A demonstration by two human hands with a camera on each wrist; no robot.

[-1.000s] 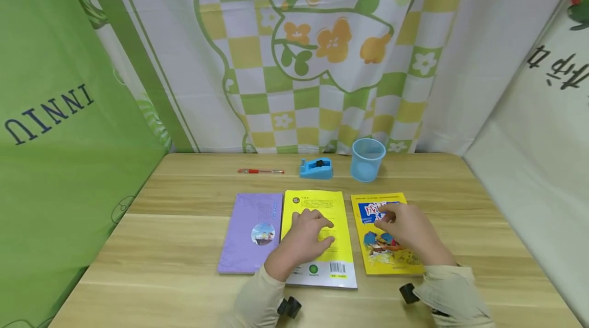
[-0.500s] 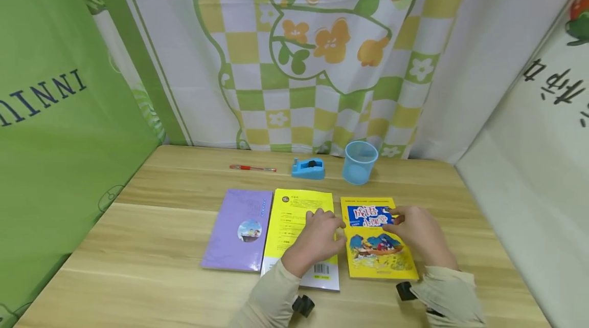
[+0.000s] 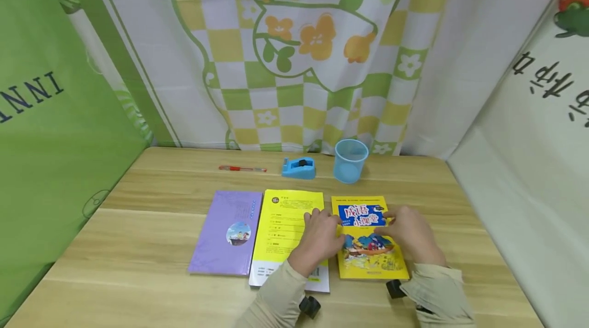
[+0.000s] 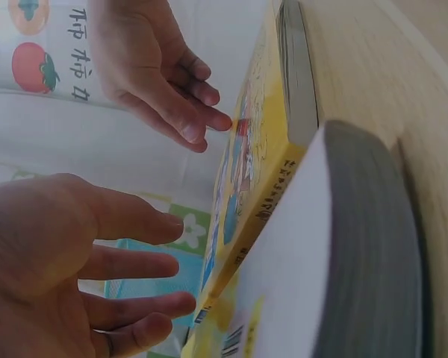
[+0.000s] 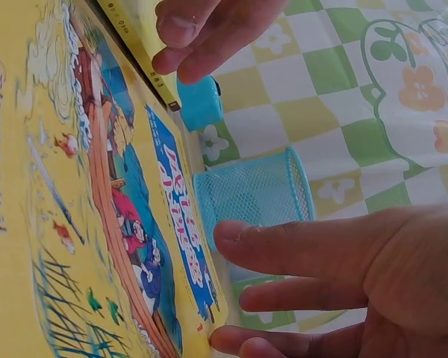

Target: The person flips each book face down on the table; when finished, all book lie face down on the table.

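A yellow book with a blue title panel and a boat picture (image 3: 370, 261) lies face up at the right of a row of books. My right hand (image 3: 411, 233) is at its right edge, fingers extended; whether the fingertips touch the cover is unclear. In the middle lies a thicker yellow-and-white book (image 3: 282, 225), back cover up. My left hand (image 3: 319, 238) hovers over its right side, fingers reaching toward the left edge of the boat book. In the left wrist view the left hand (image 4: 82, 276) has spread fingers and holds nothing.
A purple book (image 3: 221, 246) lies at the left of the row. Behind the books are a red pen (image 3: 242, 168), a blue tape dispenser (image 3: 299, 168) and a light blue mesh cup (image 3: 349, 164). Curtains enclose the wooden table (image 3: 115, 251).
My left hand has shifted right, from the middle book's centre to its right edge. The right hand has drawn from the boat book's title to its right side. The head view has turned slightly.
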